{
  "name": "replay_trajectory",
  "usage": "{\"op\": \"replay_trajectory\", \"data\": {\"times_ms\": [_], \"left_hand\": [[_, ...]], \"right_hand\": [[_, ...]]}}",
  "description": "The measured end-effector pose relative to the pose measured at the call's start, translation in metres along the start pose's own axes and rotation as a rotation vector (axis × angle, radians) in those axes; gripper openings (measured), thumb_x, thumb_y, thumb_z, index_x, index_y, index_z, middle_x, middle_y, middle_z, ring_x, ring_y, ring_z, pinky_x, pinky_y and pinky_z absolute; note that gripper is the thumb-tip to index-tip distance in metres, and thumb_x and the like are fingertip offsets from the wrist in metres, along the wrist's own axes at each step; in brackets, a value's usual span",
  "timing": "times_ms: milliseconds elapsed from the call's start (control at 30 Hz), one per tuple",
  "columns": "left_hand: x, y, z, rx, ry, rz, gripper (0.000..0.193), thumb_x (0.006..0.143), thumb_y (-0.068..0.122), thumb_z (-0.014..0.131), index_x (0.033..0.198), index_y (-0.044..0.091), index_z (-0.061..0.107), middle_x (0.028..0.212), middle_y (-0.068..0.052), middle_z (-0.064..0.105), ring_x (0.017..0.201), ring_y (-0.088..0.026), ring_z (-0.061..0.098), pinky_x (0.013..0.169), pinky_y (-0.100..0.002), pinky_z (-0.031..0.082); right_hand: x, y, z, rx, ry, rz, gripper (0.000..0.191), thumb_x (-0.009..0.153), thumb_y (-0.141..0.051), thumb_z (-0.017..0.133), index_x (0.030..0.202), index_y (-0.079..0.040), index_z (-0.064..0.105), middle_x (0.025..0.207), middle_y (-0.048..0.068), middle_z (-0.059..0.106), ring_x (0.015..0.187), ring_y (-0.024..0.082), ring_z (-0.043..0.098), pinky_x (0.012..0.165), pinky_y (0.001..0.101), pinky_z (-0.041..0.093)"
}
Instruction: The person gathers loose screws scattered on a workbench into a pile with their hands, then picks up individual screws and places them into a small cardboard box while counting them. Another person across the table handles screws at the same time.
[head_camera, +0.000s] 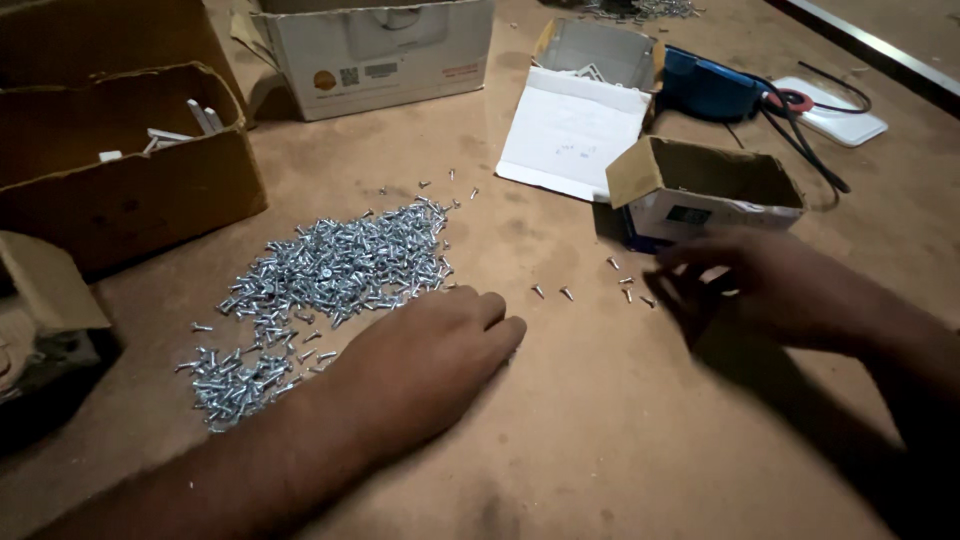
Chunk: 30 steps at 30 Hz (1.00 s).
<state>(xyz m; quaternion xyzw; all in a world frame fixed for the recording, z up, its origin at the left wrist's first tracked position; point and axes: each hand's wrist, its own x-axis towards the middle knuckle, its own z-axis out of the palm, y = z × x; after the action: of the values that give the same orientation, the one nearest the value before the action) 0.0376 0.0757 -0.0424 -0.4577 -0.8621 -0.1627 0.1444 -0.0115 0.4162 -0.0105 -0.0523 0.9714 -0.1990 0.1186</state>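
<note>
Two bare hands work beside a heap of small silvery screws (330, 275) on a dusty brown board table (600, 440).

The left hand (430, 355) lies palm down, fingers loosely curled, just right of the heap, holding nothing visible. The right hand (760, 285), farther right of the heap, pinches its fingertips together; what it grips cannot be told. Behind it stands a small open cardboard box (700, 190), and a few loose screws (625, 285) lie between the hands.

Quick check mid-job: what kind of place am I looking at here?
Probably a workshop or packing bench: a heap of small silver screws lies on a bare brown worktop, with open cardboard boxes around and a blue tool with black cables behind.
</note>
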Motion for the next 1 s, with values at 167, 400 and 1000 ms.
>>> {"op": "replay_trajectory", "data": {"times_ms": [167,400,1000], "left_hand": [[0.001,0.002,0.002,-0.005,0.025,0.004,0.006,0.082,0.008,0.059,0.085,0.003,0.061,0.089,-0.014,0.06,0.091,-0.033,0.062,0.078,-0.045,0.053],[0.001,0.004,0.002,0.001,0.01,-0.008,0.006,0.081,0.009,0.06,0.08,0.004,0.062,0.087,-0.013,0.059,0.09,-0.032,0.061,0.078,-0.045,0.052],[-0.005,0.001,0.007,-0.021,0.048,0.027,0.007,0.081,0.01,0.063,0.085,0.004,0.064,0.09,-0.014,0.061,0.094,-0.034,0.062,0.081,-0.047,0.052]], "right_hand": [[0.006,-0.017,0.017,-0.123,0.012,0.11,0.058,0.092,-0.024,0.078,0.146,-0.031,0.059,0.127,0.001,0.071,0.104,0.019,0.071,0.093,0.0374,0.059],[0.017,-0.035,0.037,0.179,0.256,-0.231,0.04,0.085,-0.022,0.072,0.124,-0.012,0.072,0.118,0.007,0.078,0.106,0.019,0.076,0.092,0.0343,0.059],[0.0,-0.083,0.069,-0.072,0.236,-0.581,0.036,0.099,-0.017,0.058,0.133,-0.005,0.062,0.142,0.017,0.059,0.126,0.036,0.061,0.103,0.0405,0.05]]}}
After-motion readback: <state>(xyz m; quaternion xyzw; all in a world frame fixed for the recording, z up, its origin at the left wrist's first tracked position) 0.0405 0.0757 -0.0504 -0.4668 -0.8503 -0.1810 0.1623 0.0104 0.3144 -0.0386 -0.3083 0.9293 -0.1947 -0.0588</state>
